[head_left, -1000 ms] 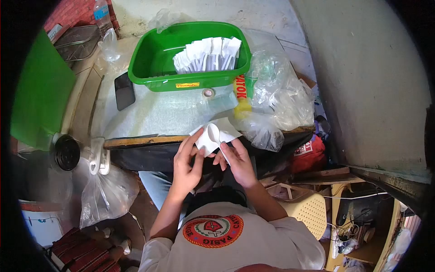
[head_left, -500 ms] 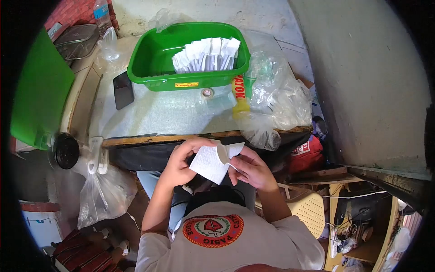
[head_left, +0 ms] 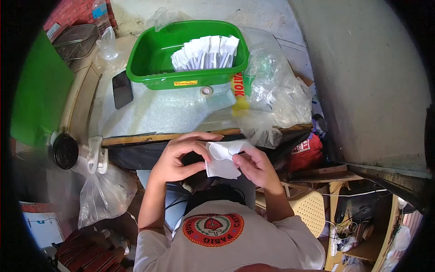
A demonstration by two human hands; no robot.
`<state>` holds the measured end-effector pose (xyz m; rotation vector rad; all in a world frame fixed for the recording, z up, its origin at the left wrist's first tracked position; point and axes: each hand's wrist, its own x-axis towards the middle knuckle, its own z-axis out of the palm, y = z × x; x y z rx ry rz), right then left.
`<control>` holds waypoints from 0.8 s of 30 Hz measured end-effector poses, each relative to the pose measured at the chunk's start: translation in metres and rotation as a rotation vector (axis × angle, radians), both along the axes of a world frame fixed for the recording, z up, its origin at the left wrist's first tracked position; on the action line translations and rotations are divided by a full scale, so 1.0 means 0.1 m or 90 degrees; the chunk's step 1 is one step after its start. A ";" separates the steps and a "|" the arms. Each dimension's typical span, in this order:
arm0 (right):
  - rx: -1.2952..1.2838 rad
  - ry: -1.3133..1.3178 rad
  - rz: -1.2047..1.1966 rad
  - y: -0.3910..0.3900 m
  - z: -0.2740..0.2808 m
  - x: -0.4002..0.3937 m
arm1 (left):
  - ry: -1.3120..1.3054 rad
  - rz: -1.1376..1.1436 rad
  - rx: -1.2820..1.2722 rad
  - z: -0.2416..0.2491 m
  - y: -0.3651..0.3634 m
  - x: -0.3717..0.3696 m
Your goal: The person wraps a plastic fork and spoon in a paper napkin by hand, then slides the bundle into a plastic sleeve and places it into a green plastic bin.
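A white paper napkin (head_left: pixel 221 170) is held between my two hands in front of my chest, just off the table's near edge. Against its inner side lies a rounded white shape like the bowl of a plastic spoon (head_left: pixel 219 152). My left hand (head_left: pixel 181 158) pinches the napkin's left edge between thumb and fingers. The thumb and fingertips of my right hand (head_left: pixel 257 168) close on its right side. Beyond them, a green basin (head_left: pixel 149 80) holds several slim white paper bundles (head_left: pixel 206 53) fanned in a row.
On the table (head_left: pixel 158 120) are a black phone (head_left: pixel 122 89), a tape roll (head_left: pixel 206 91), and a clear plastic sleeve (head_left: pixel 222 100). Crumpled clear plastic bags (head_left: pixel 283 97) cover the right side. A plastic bag (head_left: pixel 106 195) hangs at left, and a grey wall (head_left: pixel 367 81) rises on the right.
My left hand has shifted its hold, its fingers now curled in at the napkin's left edge. The napkin is turned and folded smaller, showing more of the rounded white shape.
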<state>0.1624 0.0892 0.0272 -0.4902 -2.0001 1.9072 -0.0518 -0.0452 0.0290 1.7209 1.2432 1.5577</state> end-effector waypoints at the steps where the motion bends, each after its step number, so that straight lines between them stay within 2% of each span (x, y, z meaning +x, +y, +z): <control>1: 0.024 0.013 -0.021 -0.01 0.00 0.00 | -0.035 -0.017 -0.007 0.01 0.01 0.01; 5: 0.056 -0.002 0.003 0.03 -0.02 0.06 | -0.104 -0.017 -0.032 -0.01 0.02 0.04; 8: 0.017 -0.068 0.021 0.01 0.04 0.04 | -0.151 0.010 -0.040 -0.05 0.01 0.14; 10: 0.079 -0.020 0.005 0.01 -0.04 0.03 | -0.187 0.041 -0.050 -0.07 0.01 0.23; 13: 0.108 -0.056 -0.009 -0.01 0.02 0.00 | -0.252 0.097 -0.051 -0.13 0.02 0.31; 20: 0.069 -0.038 0.011 -0.05 0.04 -0.02 | -0.326 0.186 -0.007 -0.27 0.08 0.40; 24: 0.034 -0.084 0.047 -0.05 0.13 -0.03 | -0.389 0.218 -0.008 -0.29 0.13 0.48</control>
